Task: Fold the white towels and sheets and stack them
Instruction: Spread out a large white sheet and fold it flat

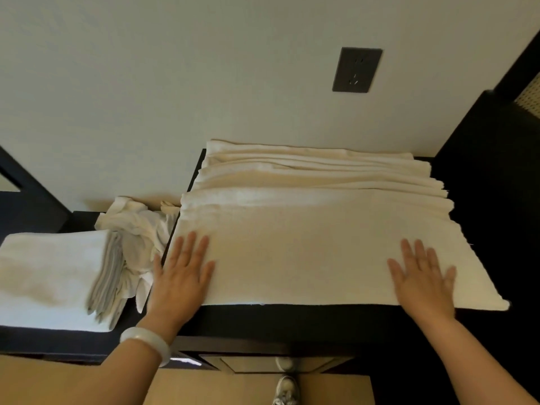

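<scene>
Left wrist carries a pale bangle (pixel 146 343); one shoe (pixel 285 387) shows on the floor below. Left hand (pixel 182 270) lies flat on the near left corner of the white towel (pixel 292 244), fingers straight and slightly apart, gripping nothing. Right hand (pixel 423 276) lies flat near the towel's near right corner, fingers likewise spread. Towel is spread over the dark tabletop (pixel 292 317), with its far part bunched in ridges against the wall. Left, on a lower dark surface (pixel 43 337): a folded stack (pixel 49 273), with a crumpled white pile (pixel 137 226) between stack and tabletop. Wall socket (pixel 357 70) at far right.
</scene>
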The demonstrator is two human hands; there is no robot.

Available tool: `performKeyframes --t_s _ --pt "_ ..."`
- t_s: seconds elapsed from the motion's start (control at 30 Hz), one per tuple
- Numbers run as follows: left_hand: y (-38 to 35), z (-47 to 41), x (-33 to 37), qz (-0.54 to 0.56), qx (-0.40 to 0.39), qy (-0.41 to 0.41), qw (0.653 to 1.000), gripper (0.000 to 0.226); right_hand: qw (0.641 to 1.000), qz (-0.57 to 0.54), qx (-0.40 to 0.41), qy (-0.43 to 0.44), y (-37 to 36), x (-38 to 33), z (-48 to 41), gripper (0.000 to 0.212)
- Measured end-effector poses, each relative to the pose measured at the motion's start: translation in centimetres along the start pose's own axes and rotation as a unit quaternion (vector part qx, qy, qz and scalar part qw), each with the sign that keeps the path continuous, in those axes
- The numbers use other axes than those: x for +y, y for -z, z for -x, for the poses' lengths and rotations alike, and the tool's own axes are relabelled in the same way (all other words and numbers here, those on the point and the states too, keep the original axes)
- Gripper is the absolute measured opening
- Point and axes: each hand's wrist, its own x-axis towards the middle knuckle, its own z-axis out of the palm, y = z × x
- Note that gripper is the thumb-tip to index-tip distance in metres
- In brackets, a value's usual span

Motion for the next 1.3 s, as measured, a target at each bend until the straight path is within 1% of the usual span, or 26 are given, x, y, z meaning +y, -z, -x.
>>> performKeyframes --t_s 0.1,0.23,0.3,0.37,0.43,0.5,0.53,0.57,0.6,0.63,0.67,0.7,0.73,0.77,0.8,0.83,0.87,0.9,0.97,1.03,1.13,1.17,1.2,1.3 --pt "-0.2 2.3 -1.3 0.047 0.007 0.034 0.998 0.063 0.999 -0.021 -0.012 -0.038 0.3 1.4 1.4 0.062" --pt "-0.3 4.3 -0.6 0.058 0.001 0.060 0.997 0.069 0.999 -0.013 -0.008 -0.032 -0.1 1.4 4.0 0.061" --pt "0.0 4.9 0.4 0.090 0.001 0.088 0.992 0.071 0.999 -0.024 -0.009 -0.031 0.1 0.9 5.2 0.062" --pt "0.6 5.3 1.4 0.149 0.022 0.137 0.979 0.076 0.998 -0.066 0.003 -0.010 0.5 -0.3 6.5 0.064" --pt "1.2 5.3 1.5 0.213 0.044 0.186 0.958 0.081 0.989 -0.141 0.004 0.038 0.9 -2.3 8.4 0.063" --pt "1.9 4.9 1.1 0.300 0.047 0.243 0.921 0.079 0.966 -0.250 -0.025 0.068 1.5 -4.7 10.6 0.061" --pt "2.4 4.7 0.9 0.355 0.045 0.278 0.892 0.075 0.949 -0.305 -0.039 0.066 1.8 -5.8 11.6 0.058" --pt "3.0 4.5 0.7 0.423 0.042 0.317 0.848 0.068 0.932 -0.355 -0.041 0.057 2.1 -6.9 12.5 0.052" --pt "3.7 4.5 0.7 0.503 0.034 0.353 0.788 0.057 0.915 -0.400 -0.039 0.040 2.4 -7.9 13.3 0.044" --pt "4.3 4.5 0.6 0.582 0.018 0.380 0.719 0.042 0.892 -0.450 -0.048 0.015 2.7 -8.7 13.9 0.033" --pt "4.9 4.5 0.4 0.647 -0.006 0.394 0.652 0.029 0.854 -0.514 -0.075 -0.019 2.9 -9.6 14.5 0.022" --pt "5.3 4.6 0.3 0.695 -0.033 0.397 0.599 0.020 0.800 -0.585 -0.118 -0.051 2.9 -10.4 14.9 0.018" --pt "5.7 4.8 0.3 0.728 -0.056 0.392 0.560 0.016 0.730 -0.655 -0.177 -0.076 2.9 -11.2 15.3 0.017" --pt "6.0 5.0 0.4 0.746 -0.071 0.384 0.539 0.012 0.653 -0.713 -0.239 -0.095 2.8 -11.9 15.8 0.017" --pt "6.3 5.2 0.7 0.753 -0.076 0.378 0.533 0.009 0.578 -0.752 -0.294 -0.117 2.6 -12.7 16.1 0.019" --pt "6.5 5.4 0.9 0.756 -0.074 0.374 0.532 0.008 0.515 -0.774 -0.341 -0.141 2.3 -13.4 16.3 0.023" --pt "6.8 5.6 1.2 0.758 -0.069 0.369 0.533 0.009 0.465 -0.784 -0.379 -0.162 1.9 -14.1 16.4 0.026" --pt "7.0 5.7 1.3 0.761 -0.063 0.362 0.534 0.009 0.431 -0.786 -0.407 -0.176 1.6 -14.8 16.5 0.029" --pt "7.7 6.1 1.5 0.768 -0.052 0.345 0.537 0.010 0.392 -0.790 -0.433 -0.186 1.1 -16.0 16.5 0.036" --pt "8.5 6.5 1.3 0.774 -0.035 0.328 0.540 0.011 0.354 -0.813 -0.422 -0.188 0.7 -16.7 16.2 0.041" --pt "9.7 7.1 0.5 0.784 -0.010 0.314 0.535 0.015 0.287 -0.866 -0.344 -0.221 0.6 -16.2 14.8 0.037" --pt "10.0 7.2 0.1 0.785 -0.005 0.309 0.536 0.018 0.274 -0.879 -0.308 -0.240 0.7 -15.5 14.2 0.036" --pt "10.3 7.4 -0.2 0.785 -0.001 0.301 0.541 0.020 0.271 -0.887 -0.273 -0.257 0.9 -14.6 13.5 0.036" --pt "11.0 7.4 -0.3 0.782 0.006 0.267 0.563 0.025 0.283 -0.900 -0.176 -0.281 2.4 -12.1 11.3 0.031"
